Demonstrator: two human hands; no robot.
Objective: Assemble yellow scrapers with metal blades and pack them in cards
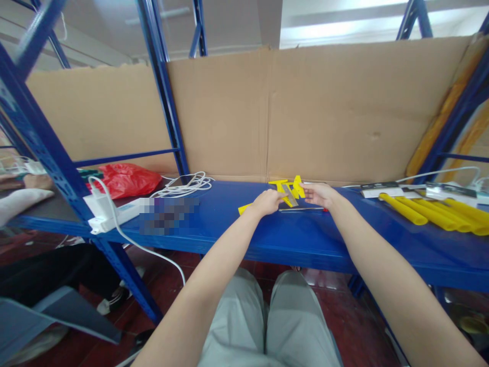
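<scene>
My left hand (pixel 268 201) is closed over a yellow piece with a flat grey strip (pixel 290 195) on the blue shelf. Most of what lies under its fingers is hidden. Just to the right, my right hand (pixel 319 194) pinches the edge of an angular yellow piece (pixel 298 185) that stands up from the strip. Behind my left hand shows another yellow part (pixel 278 182). A yellow end (pixel 243 209) sticks out to the left of my left wrist. A thin rod (pixel 301 209) lies in front of both hands, with something red at its right end.
Several yellow tubes (pixel 405 210) lie at the right beside black-and-white packs (pixel 380 190). On the left are a white power strip (pixel 128 210), coiled white cable (pixel 191 183) and a red plastic bag (pixel 128 179). Cardboard (pixel 324 112) walls the back. Another person's arm (pixel 28 196) rests far left.
</scene>
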